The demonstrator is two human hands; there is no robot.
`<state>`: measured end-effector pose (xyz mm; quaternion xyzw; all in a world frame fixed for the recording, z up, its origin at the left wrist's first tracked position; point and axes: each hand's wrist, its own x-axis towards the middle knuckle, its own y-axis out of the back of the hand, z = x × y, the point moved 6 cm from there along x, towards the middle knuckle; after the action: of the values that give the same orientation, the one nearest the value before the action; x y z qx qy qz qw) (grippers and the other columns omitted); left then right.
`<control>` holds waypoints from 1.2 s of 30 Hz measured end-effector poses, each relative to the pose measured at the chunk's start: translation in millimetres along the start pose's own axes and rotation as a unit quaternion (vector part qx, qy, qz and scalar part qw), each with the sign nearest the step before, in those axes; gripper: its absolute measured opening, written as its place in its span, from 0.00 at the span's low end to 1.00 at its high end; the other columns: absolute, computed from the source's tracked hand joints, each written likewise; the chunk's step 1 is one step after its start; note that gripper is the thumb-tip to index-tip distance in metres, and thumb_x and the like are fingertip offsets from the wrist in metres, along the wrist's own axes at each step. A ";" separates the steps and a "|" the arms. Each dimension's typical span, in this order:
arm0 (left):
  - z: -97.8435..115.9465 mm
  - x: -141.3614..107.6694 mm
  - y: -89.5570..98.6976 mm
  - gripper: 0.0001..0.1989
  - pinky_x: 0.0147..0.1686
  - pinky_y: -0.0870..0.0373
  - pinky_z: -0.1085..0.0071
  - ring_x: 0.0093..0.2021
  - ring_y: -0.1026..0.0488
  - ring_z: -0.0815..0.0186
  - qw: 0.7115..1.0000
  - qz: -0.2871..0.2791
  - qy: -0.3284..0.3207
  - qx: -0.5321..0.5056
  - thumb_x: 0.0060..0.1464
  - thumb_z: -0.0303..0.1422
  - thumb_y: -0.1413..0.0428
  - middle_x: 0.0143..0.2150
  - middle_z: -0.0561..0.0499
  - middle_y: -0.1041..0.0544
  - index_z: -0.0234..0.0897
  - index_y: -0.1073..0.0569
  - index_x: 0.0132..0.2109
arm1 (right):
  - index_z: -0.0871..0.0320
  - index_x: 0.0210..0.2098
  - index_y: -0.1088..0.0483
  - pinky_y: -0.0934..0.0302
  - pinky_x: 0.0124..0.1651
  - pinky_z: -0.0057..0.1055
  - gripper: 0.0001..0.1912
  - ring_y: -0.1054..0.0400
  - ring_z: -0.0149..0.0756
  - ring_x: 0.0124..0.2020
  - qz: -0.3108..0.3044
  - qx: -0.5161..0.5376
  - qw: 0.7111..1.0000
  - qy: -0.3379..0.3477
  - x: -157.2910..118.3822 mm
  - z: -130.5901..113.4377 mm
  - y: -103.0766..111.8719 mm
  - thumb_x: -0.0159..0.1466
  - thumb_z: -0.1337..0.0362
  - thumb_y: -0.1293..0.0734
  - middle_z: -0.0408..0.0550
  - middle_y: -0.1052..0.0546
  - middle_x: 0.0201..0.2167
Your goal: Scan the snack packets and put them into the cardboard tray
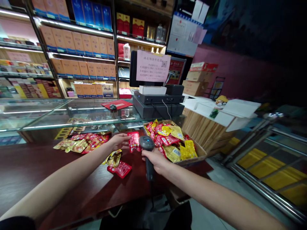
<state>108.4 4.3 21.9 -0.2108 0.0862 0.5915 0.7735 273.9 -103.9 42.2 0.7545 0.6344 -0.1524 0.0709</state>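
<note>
A black barcode scanner [149, 166] is upright in my right hand [157, 161], its head level with a red snack packet [134, 142]. My left hand [120, 141] grips that packet by its left edge, just left of the scanner. Below it on the dark red table [81, 188] lie another red packet [121, 169] and a few gold ones [115, 158]. A pile of red and gold packets [88, 142] spreads out to the left. Behind my right hand stands a cardboard box [201, 156] heaped with red, yellow and gold packets.
Beyond the table is a glass counter [79, 110] with a mouse [113, 107] on a red pad. A monitor [133, 68] with a pink notice stands over a black cash drawer [158, 110]. A metal railing [247, 153] runs along the right. Boxed goods fill the back shelves.
</note>
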 end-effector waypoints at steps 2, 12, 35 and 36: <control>7.9 -2.4 -7.6 0.10 0.29 0.24 0.63 0.23 0.26 0.67 1.000 -0.016 0.001 0.004 0.48 0.25 0.39 0.28 0.50 0.24 0.35 0.33 0.36 | 0.61 0.28 0.29 0.36 0.28 0.22 0.10 0.36 0.24 0.22 0.007 0.006 1.000 0.024 4.9 -18.8 10.5 0.45 0.76 0.34 0.39 0.28 0.21; 71.7 3.7 -108.9 0.24 0.36 0.25 0.60 0.35 0.23 0.56 0.988 -0.115 0.069 -0.081 0.61 0.44 0.57 0.39 0.36 0.24 0.27 0.39 0.55 | 0.60 0.25 0.36 0.31 0.31 0.32 0.05 0.34 0.28 0.20 -0.052 0.101 0.991 -0.071 24.3 -100.6 72.9 0.50 0.75 0.36 0.40 0.32 0.17; 61.5 35.5 -124.7 0.30 0.37 0.27 0.57 0.34 0.25 0.56 0.989 -0.111 0.091 -0.045 0.57 0.53 0.61 0.37 0.39 0.27 0.31 0.36 0.50 | 0.61 0.26 0.33 0.35 0.31 0.26 0.04 0.37 0.26 0.20 -0.019 0.121 0.992 -0.035 48.0 -115.6 136.8 0.53 0.75 0.36 0.40 0.33 0.17; 56.1 27.8 -109.2 0.29 0.35 0.27 0.58 0.32 0.25 0.56 0.989 -0.106 0.092 -0.049 0.57 0.53 0.60 0.36 0.40 0.26 0.31 0.35 0.48 | 0.61 0.26 0.33 0.35 0.31 0.26 0.04 0.37 0.27 0.20 -0.038 0.117 0.992 -0.040 44.5 -112.0 121.7 0.53 0.75 0.36 0.40 0.33 0.17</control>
<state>213.7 29.6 86.0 -0.3103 0.1048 0.4876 0.8093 415.4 -51.0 123.1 0.7265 0.6369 -0.2579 0.0016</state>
